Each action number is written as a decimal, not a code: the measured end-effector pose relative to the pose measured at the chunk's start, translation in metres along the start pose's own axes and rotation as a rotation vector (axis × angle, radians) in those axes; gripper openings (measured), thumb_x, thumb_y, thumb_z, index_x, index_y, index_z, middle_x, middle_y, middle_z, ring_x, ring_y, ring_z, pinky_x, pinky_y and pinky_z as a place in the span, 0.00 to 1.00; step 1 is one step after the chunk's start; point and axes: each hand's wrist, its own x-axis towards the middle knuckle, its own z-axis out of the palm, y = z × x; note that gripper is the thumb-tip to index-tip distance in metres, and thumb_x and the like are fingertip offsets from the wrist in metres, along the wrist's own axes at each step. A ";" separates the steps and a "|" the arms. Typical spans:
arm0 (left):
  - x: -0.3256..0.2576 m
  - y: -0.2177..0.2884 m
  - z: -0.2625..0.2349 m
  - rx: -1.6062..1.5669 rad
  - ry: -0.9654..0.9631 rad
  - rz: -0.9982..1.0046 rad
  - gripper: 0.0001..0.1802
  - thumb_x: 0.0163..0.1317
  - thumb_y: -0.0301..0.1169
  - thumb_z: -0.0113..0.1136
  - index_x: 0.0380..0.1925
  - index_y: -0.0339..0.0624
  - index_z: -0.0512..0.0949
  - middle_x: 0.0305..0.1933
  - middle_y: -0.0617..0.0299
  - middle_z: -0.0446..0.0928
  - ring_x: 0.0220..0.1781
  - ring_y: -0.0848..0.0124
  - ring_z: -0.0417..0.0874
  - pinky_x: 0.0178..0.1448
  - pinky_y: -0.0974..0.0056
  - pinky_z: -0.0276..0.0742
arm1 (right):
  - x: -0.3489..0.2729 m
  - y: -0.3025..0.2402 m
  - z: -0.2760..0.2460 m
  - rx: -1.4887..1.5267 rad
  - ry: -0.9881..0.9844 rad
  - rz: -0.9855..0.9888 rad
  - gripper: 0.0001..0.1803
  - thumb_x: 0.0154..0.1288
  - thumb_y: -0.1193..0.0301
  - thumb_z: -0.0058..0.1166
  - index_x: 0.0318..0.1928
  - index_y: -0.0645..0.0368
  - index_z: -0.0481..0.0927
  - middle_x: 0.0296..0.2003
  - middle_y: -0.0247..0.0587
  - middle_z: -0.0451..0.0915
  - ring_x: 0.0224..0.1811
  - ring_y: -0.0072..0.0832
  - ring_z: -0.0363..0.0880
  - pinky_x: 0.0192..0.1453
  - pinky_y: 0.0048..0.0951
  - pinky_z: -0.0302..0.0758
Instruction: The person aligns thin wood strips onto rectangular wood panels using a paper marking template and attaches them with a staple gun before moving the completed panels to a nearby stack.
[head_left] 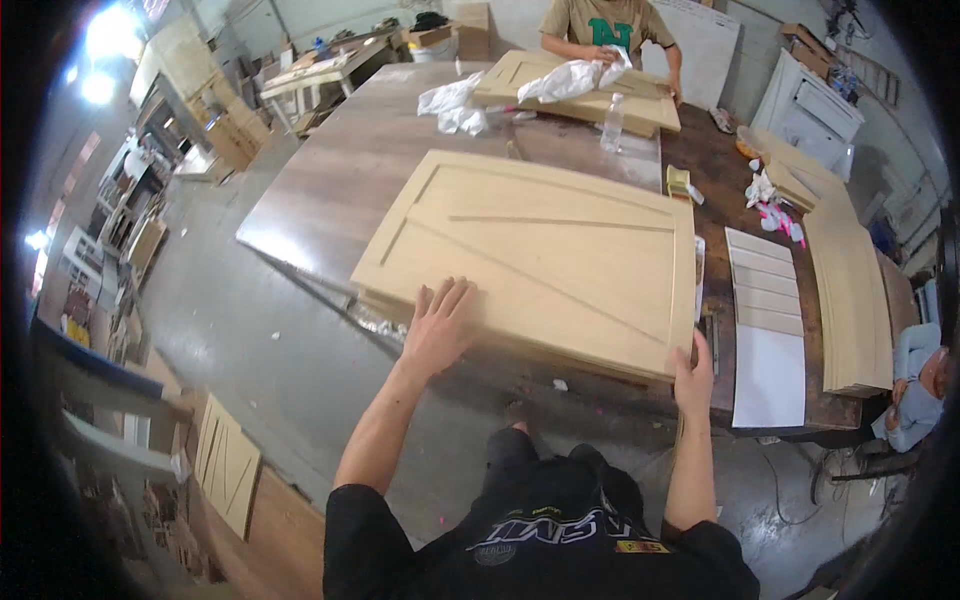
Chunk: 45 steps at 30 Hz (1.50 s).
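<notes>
Large pale wood door panel [540, 255] lies flat on counter [330, 190], near edge overhanging toward person. Left hand [438, 325] spread open, palm flat on panel's near-left corner, gripping nothing. Right hand [692, 378] closed on panel's near-right corner, fingers wrapped around edge. White slatted panel [768, 330] lies just right of door panel.

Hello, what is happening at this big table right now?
A person stands at a long wooden table with both hands on a pale door panel lying flat on it. The left hand rests flat on the panel's near edge; the right hand grips its near right corner. Across the table, a co-worker presses a white cloth on another panel.
</notes>
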 end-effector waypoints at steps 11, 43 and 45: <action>0.027 -0.030 -0.070 -0.142 -0.006 0.319 0.26 0.47 0.36 0.74 0.51 0.59 0.88 0.44 0.68 0.78 0.51 0.63 0.81 0.56 0.55 0.76 | 0.001 -0.089 -0.032 0.137 -0.033 0.245 0.27 0.74 0.70 0.55 0.71 0.65 0.74 0.65 0.46 0.79 0.68 0.33 0.76 0.73 0.32 0.69; 0.136 -0.195 0.020 -0.024 0.203 -0.488 0.24 0.72 0.34 0.67 0.63 0.34 0.79 0.69 0.37 0.74 0.69 0.41 0.75 0.72 0.43 0.73 | 0.133 -0.015 -0.033 -0.340 -0.045 0.276 0.22 0.77 0.58 0.56 0.61 0.60 0.84 0.55 0.55 0.86 0.58 0.49 0.85 0.62 0.44 0.80; 0.133 -0.167 0.009 -0.100 0.231 -0.387 0.25 0.72 0.35 0.66 0.65 0.37 0.77 0.74 0.38 0.69 0.75 0.42 0.70 0.77 0.41 0.67 | 0.154 -0.004 -0.035 -0.253 0.131 0.165 0.23 0.78 0.56 0.54 0.59 0.60 0.84 0.55 0.56 0.86 0.57 0.54 0.85 0.61 0.46 0.80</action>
